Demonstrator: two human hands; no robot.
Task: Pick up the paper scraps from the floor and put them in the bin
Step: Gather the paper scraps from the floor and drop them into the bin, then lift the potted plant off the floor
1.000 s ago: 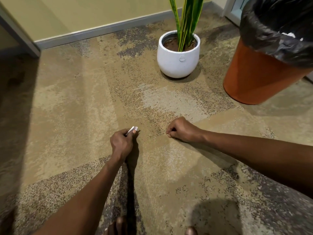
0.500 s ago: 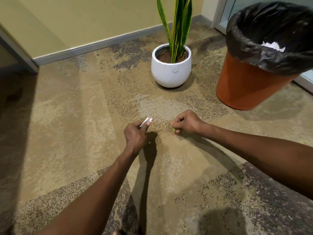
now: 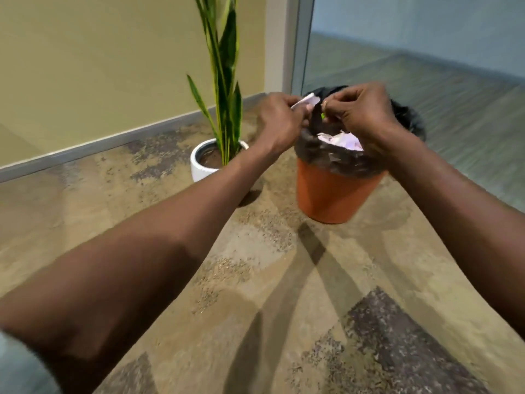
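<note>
An orange bin (image 3: pixel 332 194) with a black liner stands on the carpet, with crumpled white paper (image 3: pixel 345 140) inside. My left hand (image 3: pixel 279 122) is raised over the bin's left rim, pinching a white paper scrap (image 3: pixel 308 101). My right hand (image 3: pixel 365 110) hovers over the bin's opening, fingers closed on a small green scrap (image 3: pixel 323 116). The two hands are nearly touching. The far part of the bin's rim is hidden behind my right hand.
A white pot (image 3: pixel 203 163) holding a tall striped plant (image 3: pixel 224 81) stands just left of the bin. A beige wall with a grey skirting (image 3: pixel 85 145) runs behind it; a glass partition (image 3: pixel 412 52) lies beyond the bin. Patterned carpet (image 3: pixel 255 280) spreads in front.
Both hands rose from the floor and moved right and forward to above the bin, each carrying its scrap. The view lifted and swung toward the bin.
</note>
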